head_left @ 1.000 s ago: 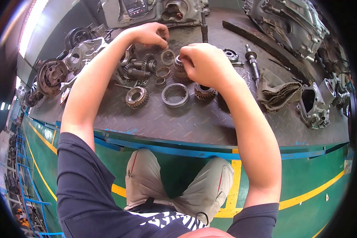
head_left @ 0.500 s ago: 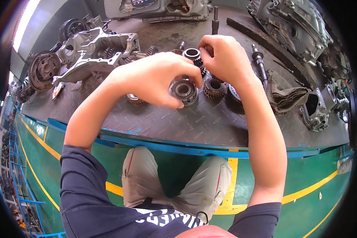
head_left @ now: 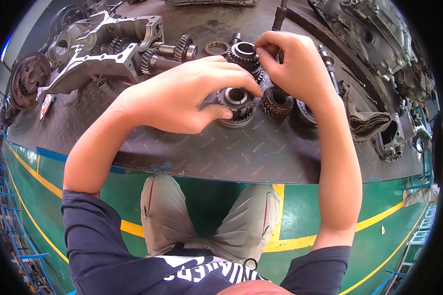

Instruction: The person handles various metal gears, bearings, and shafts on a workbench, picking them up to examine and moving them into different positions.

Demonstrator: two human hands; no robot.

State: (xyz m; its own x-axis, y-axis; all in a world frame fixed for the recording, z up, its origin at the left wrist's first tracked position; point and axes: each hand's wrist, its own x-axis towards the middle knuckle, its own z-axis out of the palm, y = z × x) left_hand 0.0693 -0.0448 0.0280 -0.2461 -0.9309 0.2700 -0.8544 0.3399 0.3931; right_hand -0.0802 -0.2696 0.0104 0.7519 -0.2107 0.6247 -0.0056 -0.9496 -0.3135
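Steel hub [head_left: 238, 109], upright on the table [head_left: 202, 157]: we should hold it level, the left hand's [head_left: 182, 96] fingers curved around its sides. The right hand's [head_left: 296, 61] fingers curl beside the far gear stack [head_left: 243, 51]; grip, we cannot tell.

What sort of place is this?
Probably a mechanical repair or training workshop: loose gears and an open metal casing sit on a patterned metal bench, above a yellow-lined green floor.

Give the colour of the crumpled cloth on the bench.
The crumpled cloth is a dull olive-brown, seen best in the head view.
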